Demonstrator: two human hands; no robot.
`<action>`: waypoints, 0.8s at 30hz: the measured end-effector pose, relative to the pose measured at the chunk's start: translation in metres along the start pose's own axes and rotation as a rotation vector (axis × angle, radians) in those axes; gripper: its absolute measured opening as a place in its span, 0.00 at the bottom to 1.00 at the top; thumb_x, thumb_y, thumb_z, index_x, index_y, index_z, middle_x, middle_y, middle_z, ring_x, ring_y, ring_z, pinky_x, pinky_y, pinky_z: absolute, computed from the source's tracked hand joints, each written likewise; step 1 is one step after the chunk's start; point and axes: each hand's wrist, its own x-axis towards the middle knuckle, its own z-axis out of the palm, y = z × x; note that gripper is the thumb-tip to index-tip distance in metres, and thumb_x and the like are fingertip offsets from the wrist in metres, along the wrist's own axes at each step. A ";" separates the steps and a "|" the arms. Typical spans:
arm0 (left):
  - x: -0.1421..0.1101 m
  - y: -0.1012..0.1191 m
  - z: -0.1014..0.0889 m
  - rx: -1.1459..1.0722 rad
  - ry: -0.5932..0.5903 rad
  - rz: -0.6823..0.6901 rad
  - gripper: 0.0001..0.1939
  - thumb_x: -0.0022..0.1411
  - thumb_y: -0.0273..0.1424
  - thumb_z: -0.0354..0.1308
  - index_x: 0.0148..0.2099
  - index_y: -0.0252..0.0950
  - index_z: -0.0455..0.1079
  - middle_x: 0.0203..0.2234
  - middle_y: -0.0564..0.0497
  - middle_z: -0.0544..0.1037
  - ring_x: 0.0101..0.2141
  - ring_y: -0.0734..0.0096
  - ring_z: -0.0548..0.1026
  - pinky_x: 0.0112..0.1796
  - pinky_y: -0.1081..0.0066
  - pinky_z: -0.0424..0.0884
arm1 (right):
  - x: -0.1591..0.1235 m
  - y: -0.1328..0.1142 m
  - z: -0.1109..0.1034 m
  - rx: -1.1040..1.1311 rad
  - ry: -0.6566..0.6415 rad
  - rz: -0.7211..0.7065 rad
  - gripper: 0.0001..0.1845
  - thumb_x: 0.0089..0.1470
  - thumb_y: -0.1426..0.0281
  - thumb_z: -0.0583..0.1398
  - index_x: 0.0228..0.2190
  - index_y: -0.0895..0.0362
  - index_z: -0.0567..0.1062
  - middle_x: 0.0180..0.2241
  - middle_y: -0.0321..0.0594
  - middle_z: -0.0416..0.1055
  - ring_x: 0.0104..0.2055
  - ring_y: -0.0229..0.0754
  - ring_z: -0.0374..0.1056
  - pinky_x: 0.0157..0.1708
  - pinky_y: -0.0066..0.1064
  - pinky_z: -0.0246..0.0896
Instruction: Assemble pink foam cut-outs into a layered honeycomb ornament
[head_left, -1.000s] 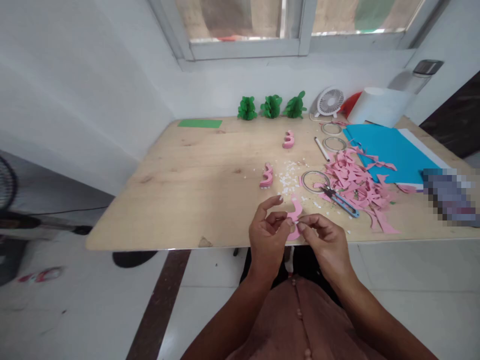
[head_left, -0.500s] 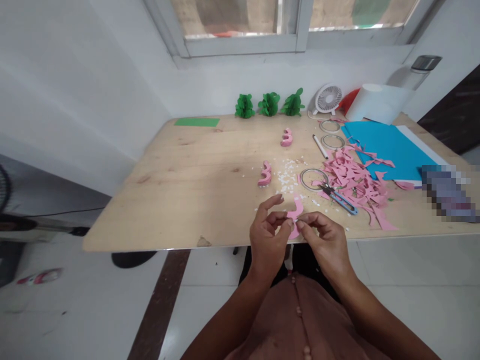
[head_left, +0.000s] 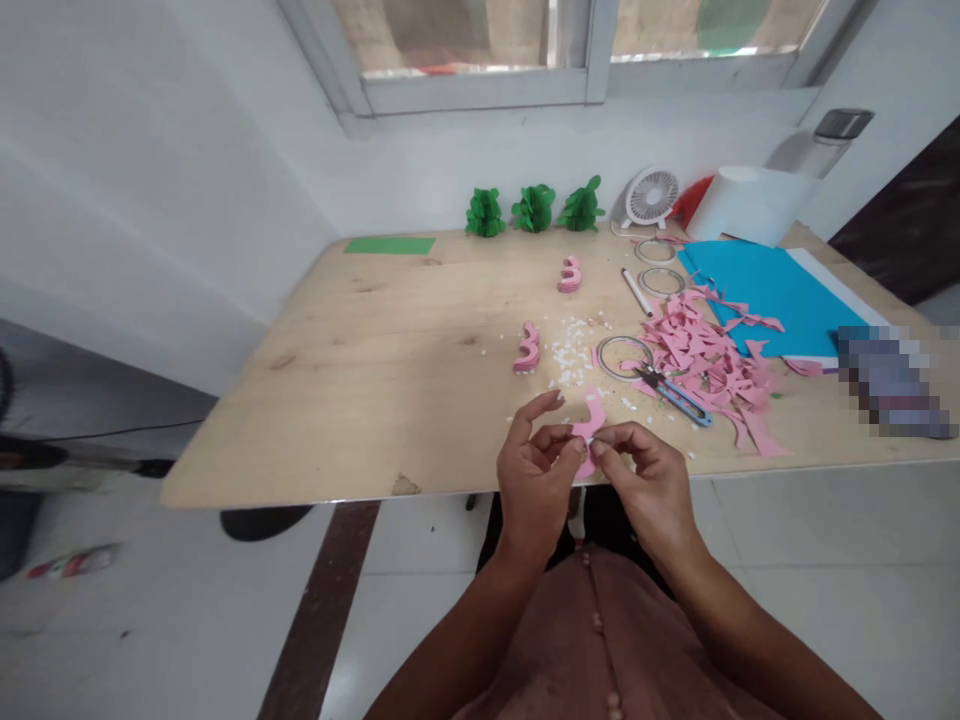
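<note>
Between my hands, near the table's front edge, is a curved pink paper cutout (head_left: pixel 595 414). My left hand (head_left: pixel 536 480) pinches its left side between thumb and index finger, another finger raised. My right hand (head_left: pixel 651 488) has thumb and index finger pressed together at the cutout's middle, where a small whitish bit shows; I cannot make out exactly what the right fingertips grip. Just beyond lie a stack of wavy pink cutouts (head_left: pixel 527 348) and, farther back, a second pink stack (head_left: pixel 570 274). Small white scraps (head_left: pixel 568 350) are scattered on the wood.
Right of my hands lie blue thread snips (head_left: pixel 679 396), a tape roll (head_left: pixel 625 358) and a heap of pink paper offcuts (head_left: pixel 701 350). Blue sheets (head_left: pixel 772 300) and a marker (head_left: pixel 637 293) lie behind. Green paper ornaments (head_left: pixel 535 208) and a small fan (head_left: pixel 652 197) stand along the wall.
Both hands keep nearly the same pinch on the pink cutout. The whole view has shifted slightly, with the table's things a little farther left.
</note>
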 end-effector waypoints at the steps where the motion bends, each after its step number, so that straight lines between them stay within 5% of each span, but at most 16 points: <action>1: 0.000 0.000 0.000 -0.004 0.006 -0.003 0.23 0.48 0.21 0.62 0.48 0.42 0.69 0.46 0.50 0.74 0.34 0.77 0.76 0.35 0.78 0.74 | 0.000 0.000 0.000 0.000 0.002 -0.001 0.04 0.48 0.68 0.61 0.27 0.56 0.74 0.27 0.36 0.71 0.32 0.41 0.63 0.36 0.35 0.57; 24: -0.002 0.002 0.001 -0.038 0.050 -0.039 0.24 0.47 0.21 0.63 0.48 0.41 0.68 0.47 0.49 0.73 0.35 0.77 0.75 0.37 0.75 0.73 | -0.002 -0.009 0.007 -0.035 0.061 -0.036 0.04 0.47 0.68 0.61 0.25 0.56 0.74 0.25 0.37 0.74 0.30 0.41 0.69 0.34 0.32 0.63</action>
